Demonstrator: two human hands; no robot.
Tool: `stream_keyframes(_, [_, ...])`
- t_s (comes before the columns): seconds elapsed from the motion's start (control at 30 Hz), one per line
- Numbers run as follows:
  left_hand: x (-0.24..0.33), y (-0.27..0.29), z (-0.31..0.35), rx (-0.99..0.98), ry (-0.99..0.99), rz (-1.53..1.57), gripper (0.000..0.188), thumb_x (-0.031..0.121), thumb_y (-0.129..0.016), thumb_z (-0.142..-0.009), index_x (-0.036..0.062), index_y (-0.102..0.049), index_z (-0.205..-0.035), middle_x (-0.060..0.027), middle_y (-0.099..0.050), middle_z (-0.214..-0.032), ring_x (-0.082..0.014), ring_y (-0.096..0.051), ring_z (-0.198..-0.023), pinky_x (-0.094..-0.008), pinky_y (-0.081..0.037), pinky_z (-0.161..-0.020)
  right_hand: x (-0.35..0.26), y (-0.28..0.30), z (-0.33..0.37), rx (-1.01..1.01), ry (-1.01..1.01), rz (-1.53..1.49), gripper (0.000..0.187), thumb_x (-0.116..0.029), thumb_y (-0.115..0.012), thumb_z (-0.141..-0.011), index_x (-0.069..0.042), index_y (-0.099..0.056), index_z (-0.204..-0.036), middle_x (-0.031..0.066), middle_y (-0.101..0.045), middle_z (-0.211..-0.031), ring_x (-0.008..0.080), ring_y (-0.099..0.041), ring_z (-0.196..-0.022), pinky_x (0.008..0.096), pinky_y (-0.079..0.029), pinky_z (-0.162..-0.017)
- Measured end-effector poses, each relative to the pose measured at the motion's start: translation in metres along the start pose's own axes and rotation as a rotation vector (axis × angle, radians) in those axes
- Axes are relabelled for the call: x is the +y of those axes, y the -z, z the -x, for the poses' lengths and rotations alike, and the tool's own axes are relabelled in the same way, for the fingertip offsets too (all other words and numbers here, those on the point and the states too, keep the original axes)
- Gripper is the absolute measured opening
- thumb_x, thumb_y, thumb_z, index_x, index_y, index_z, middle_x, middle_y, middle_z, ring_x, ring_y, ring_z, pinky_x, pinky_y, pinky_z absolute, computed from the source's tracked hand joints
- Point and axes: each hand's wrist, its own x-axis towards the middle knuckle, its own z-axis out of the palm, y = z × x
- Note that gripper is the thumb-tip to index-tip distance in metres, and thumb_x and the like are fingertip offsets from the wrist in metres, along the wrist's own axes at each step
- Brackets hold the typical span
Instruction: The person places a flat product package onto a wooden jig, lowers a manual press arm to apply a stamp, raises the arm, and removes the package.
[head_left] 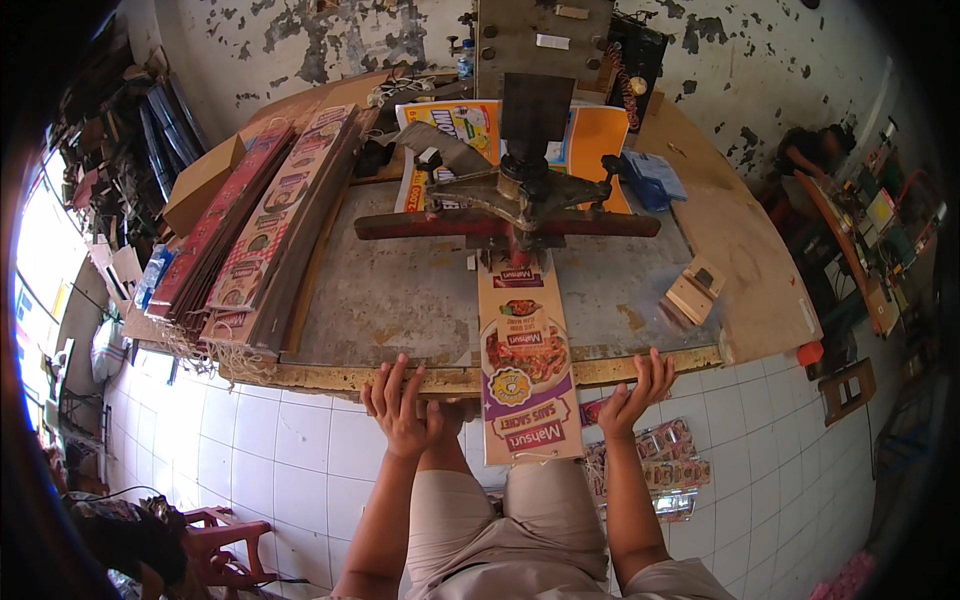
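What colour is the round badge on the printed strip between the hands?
The round badge is mainly yellow, best seen in the head view.

One left hand [403,412] and one right hand [632,397], lower centre of the frame; one press [520,190], upper centre; one long printed strip [525,345], centre; one bench [395,300]; two stacks, one red stack [222,222] and one beige stack [278,205], upper left; one cardboard box [205,185], upper left; one red stool [225,545], lower left.

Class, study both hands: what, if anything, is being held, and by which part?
Nothing: the left hand and right hand, both open, flank the long beige printed cardboard strip without touching it.
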Motion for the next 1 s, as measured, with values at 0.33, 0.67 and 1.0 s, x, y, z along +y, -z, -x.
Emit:
stream_keyframes(0.33, [0.0000, -0.0002, -0.0005, -0.005, -0.004, 0.001, 0.051, 0.040, -0.061, -0.108, 0.0135, -0.070, -0.150, -0.0139, -0.063, -0.167, -0.0386, -0.048, -0.160, -0.0596, -0.020, -0.136, -0.0026, 0.0024, -0.0033, -0.010, 0.010, 0.010, 0.054, -0.040, -0.041, -0.123, -0.001, -0.058, -0.155, 0.0228, -0.048, -0.171, 0.0527, -0.032, -0.164, 0.0748, -0.022, -0.131])
stream_keyframes(0.67, [0.0008, 0.0002, -0.0014, -0.003, -0.006, 0.001, 0.051, 0.037, -0.063, -0.104, 0.0131, -0.072, -0.149, -0.0132, -0.063, -0.167, -0.0378, -0.048, -0.160, -0.0588, -0.020, -0.136, -0.0044, 0.0037, -0.0049, -0.013, 0.015, 0.033, 0.055, -0.042, -0.038, -0.124, -0.001, -0.059, -0.154, 0.0212, -0.048, -0.170, 0.0509, -0.030, -0.165, 0.0734, -0.023, -0.132])
stream_keyframes(1.0, [0.0015, 0.0003, -0.0020, 0.000, -0.007, 0.003, 0.051, 0.037, -0.063, -0.105, 0.0134, -0.071, -0.150, -0.0134, -0.063, -0.167, -0.0383, -0.048, -0.160, -0.0595, -0.020, -0.136, -0.0034, 0.0038, -0.0043, -0.017, 0.016, 0.042, 0.054, -0.041, -0.038, -0.124, -0.001, -0.058, -0.155, 0.0206, -0.048, -0.170, 0.0500, -0.031, -0.166, 0.0722, -0.024, -0.132])
